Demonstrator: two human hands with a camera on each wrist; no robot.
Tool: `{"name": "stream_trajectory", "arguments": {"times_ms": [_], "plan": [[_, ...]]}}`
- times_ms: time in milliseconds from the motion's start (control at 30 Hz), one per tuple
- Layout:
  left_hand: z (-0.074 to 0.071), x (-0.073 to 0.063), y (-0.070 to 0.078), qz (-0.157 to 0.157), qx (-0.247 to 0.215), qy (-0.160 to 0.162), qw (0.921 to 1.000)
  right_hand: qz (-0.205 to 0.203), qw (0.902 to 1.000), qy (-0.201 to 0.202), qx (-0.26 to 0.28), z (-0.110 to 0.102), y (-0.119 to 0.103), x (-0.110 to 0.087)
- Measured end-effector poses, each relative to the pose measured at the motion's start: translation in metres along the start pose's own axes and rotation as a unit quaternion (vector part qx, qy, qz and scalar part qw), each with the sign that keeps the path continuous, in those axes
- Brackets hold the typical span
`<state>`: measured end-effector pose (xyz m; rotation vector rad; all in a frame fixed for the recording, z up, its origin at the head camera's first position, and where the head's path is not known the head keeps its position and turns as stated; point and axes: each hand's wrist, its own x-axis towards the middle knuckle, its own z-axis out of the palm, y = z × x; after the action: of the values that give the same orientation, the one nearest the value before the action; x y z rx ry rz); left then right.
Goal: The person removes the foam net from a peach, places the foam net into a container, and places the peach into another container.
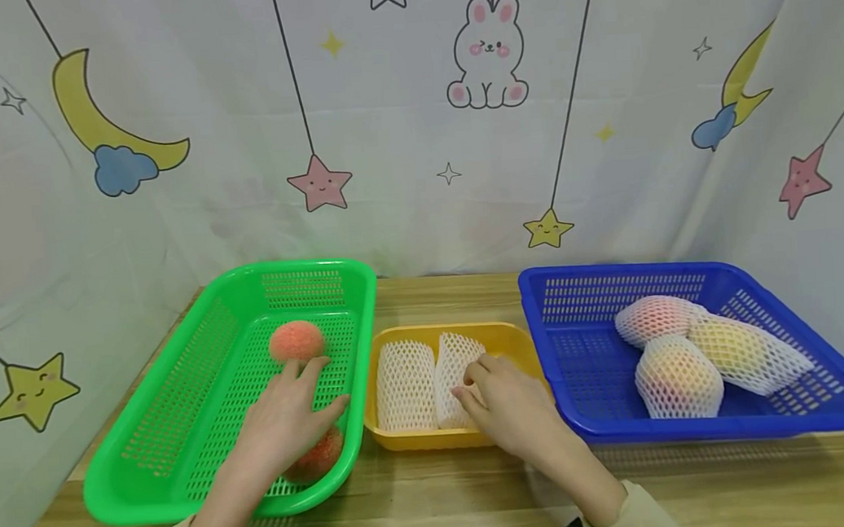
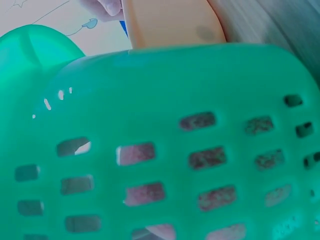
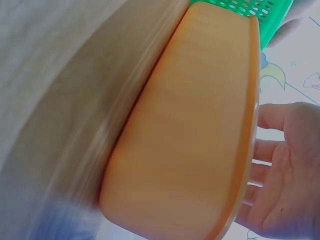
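In the head view my left hand (image 1: 285,408) reaches into a green basket (image 1: 107,485), fingers spread. Its fingertips are at the near edge of a pink, peach-like fruit (image 1: 296,340); contact is unclear. A second, redder fruit (image 1: 319,457) lies near the basket's front corner, partly hidden by the hand. My right hand (image 1: 508,400) is over a yellow tray (image 1: 434,440), with thumb and fingers apart beside a white foam net sleeve (image 1: 451,384). To its left lies another foam net sleeve (image 1: 406,387). The right wrist view shows the right hand's loosely extended fingers (image 3: 262,172) partly behind the tray wall.
A blue basket (image 1: 572,416) at the right holds a few fruits in white foam nets (image 1: 678,378). All the containers stand on a wooden table (image 1: 438,499). A white patterned curtain (image 1: 406,240) hangs behind the table and along both sides.
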<state>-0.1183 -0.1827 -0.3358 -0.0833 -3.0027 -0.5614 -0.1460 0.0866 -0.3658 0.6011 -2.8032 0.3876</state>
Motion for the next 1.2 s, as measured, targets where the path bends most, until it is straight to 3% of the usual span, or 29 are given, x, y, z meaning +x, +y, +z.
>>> {"name": "stream_trajectory", "arguments": {"times_ms": [567, 967, 1200], "plan": [[-0.005, -0.007, 0.009, 0.023, -0.001, 0.026, 0.9994, 0.004, 0.9979, 0.06, 0.022, -0.032, -0.006, -0.006], [-0.005, -0.012, 0.02, 0.038, -0.013, 0.038, 0.9985, 0.017, 0.9971, 0.071, 0.023, -0.052, 0.001, -0.01], [-0.001, -0.012, 0.025, 0.031, -0.022, 0.037, 0.9986, 0.031, 0.9968, 0.07, 0.023, -0.066, 0.007, -0.014]]}}
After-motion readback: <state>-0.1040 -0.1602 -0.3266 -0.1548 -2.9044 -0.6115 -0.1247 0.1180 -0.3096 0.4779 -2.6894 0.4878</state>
